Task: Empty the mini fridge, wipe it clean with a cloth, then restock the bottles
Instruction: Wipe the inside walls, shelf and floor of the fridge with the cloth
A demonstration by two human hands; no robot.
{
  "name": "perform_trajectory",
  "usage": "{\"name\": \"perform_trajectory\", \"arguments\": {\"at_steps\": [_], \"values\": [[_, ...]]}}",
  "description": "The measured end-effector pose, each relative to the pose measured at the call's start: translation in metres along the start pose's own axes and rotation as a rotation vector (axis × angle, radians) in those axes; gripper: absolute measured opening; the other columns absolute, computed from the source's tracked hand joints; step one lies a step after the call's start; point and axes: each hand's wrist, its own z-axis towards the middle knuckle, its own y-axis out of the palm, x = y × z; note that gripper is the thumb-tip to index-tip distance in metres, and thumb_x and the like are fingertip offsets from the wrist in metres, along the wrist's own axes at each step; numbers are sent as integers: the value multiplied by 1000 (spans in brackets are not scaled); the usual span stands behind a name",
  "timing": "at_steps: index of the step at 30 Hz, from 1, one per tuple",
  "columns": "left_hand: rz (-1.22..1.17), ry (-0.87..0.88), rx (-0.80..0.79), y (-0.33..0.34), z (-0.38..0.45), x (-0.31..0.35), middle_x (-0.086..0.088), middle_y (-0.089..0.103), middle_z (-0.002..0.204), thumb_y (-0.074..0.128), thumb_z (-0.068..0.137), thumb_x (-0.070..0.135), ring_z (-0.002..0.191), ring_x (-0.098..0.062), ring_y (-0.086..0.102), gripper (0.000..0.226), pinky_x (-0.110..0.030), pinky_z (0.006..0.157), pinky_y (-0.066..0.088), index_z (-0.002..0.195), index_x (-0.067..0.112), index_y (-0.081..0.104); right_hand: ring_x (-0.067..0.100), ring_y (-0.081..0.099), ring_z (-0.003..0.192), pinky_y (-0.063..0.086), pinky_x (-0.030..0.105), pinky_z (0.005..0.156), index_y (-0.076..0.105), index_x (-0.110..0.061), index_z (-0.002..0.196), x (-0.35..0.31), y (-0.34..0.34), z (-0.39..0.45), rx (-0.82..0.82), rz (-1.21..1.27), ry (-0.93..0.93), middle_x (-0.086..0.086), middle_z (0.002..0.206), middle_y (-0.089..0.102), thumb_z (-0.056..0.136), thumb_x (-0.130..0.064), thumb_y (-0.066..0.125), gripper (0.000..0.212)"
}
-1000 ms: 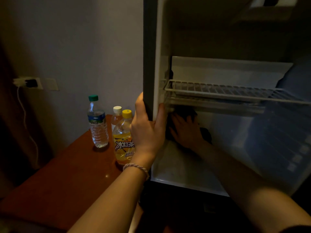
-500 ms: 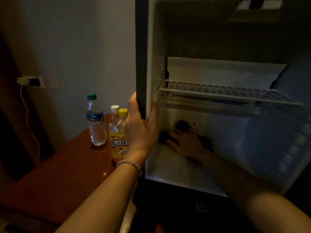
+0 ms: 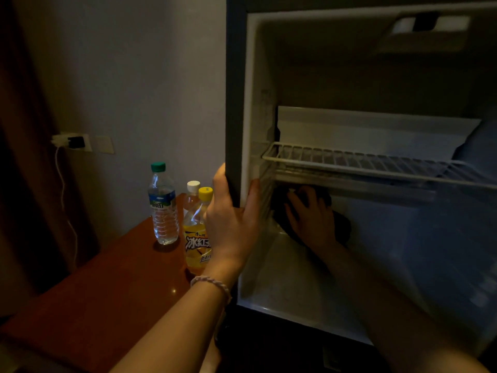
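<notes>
The mini fridge [image 3: 236,103] stands open, with no bottles inside. My left hand [image 3: 231,222] grips its left front edge. My right hand [image 3: 312,219] is inside the lower compartment, below the wire shelf [image 3: 363,162], pressing a dark cloth [image 3: 341,227] against the back left corner. Three bottles stand on the brown table [image 3: 102,297] left of the fridge: a clear water bottle [image 3: 163,205] with a green cap, a yellow iced tea bottle [image 3: 197,238] with a yellow cap, and a white-capped bottle [image 3: 192,193] behind it.
A wall socket [image 3: 72,142] with a plug and a white cable hangs on the wall at the left. A dark curtain covers the far left. The fridge floor [image 3: 290,289] in front of my right hand is bare white.
My right hand with the cloth went down toward the fridge floor and has come back up to just under the wire shelf. My left hand keeps its grip on the fridge edge.
</notes>
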Motion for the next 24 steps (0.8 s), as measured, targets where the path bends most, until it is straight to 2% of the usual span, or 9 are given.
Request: {"name": "perform_trajectory", "arguments": {"at_steps": [3, 6, 8, 11, 13, 15, 17, 19, 24], "values": [[13, 3, 13, 1, 0, -1, 5, 64, 111, 56, 94, 50, 94, -8, 67, 60, -27, 73, 60, 142, 17, 41, 33, 55, 60, 39, 30, 51, 66, -21, 107, -7, 11, -1, -40, -59, 85, 12, 112, 57, 93, -33, 50, 24], [16, -2, 3, 1, 0, -1, 3, 64, 110, 57, 95, 49, 92, -8, 67, 60, -26, 71, 59, 141, 15, 42, 32, 53, 56, 27, 28, 48, 63, -20, 100, -16, 17, 0, -72, -80, 86, 14, 110, 58, 87, -29, 60, 16], [6, -14, -3, 1, 0, 0, 3, 64, 110, 53, 93, 54, 92, -9, 68, 62, -30, 71, 60, 141, 16, 42, 34, 53, 55, 26, 28, 47, 60, -20, 97, -17, 19, -2, -124, -57, 71, 14, 110, 53, 83, -24, 68, 17], [9, -9, 0, 0, -1, 1, -1, 65, 112, 51, 93, 55, 94, -13, 68, 63, -38, 73, 61, 141, 16, 41, 32, 50, 52, 24, 27, 47, 62, -19, 92, -13, 12, -6, -181, -35, -21, 15, 106, 52, 71, -19, 83, 30], [24, -6, 2, -1, -1, 2, 0, 65, 113, 51, 94, 54, 96, -13, 68, 62, -37, 74, 61, 142, 17, 40, 31, 49, 51, 25, 29, 50, 67, -17, 88, -9, 7, -9, -191, -49, -118, 15, 101, 57, 66, -17, 87, 29], [28, -15, -5, -1, -1, 2, 2, 64, 112, 54, 96, 51, 94, -11, 68, 60, -37, 73, 61, 143, 18, 39, 31, 49, 50, 32, 30, 48, 65, -17, 88, -1, 6, -12, -152, -34, -109, 14, 102, 58, 72, -17, 81, 23], [17, -25, -13, -1, -1, 3, 3, 63, 110, 54, 96, 50, 92, -10, 68, 58, -37, 71, 61, 142, 16, 40, 35, 53, 55, 42, 34, 47, 58, -19, 95, 7, 3, -15, -99, -4, 65, 14, 108, 51, 82, -24, 62, 14], [13, -36, -11, -1, -1, 3, 4, 64, 108, 54, 95, 51, 91, -9, 67, 58, -38, 70, 61, 140, 16, 41, 40, 56, 65, 47, 40, 55, 52, -18, 98, 15, -5, -21, -43, 20, 304, 19, 111, 52, 86, -31, 49, 18], [21, -41, -6, 1, -1, 1, 3, 64, 107, 54, 95, 51, 90, -12, 68, 57, -41, 70, 60, 140, 17, 42, 46, 57, 87, 45, 47, 72, 57, -5, 97, 12, -12, -21, 101, 125, 674, 27, 114, 54, 86, -27, 48, 26]]}}
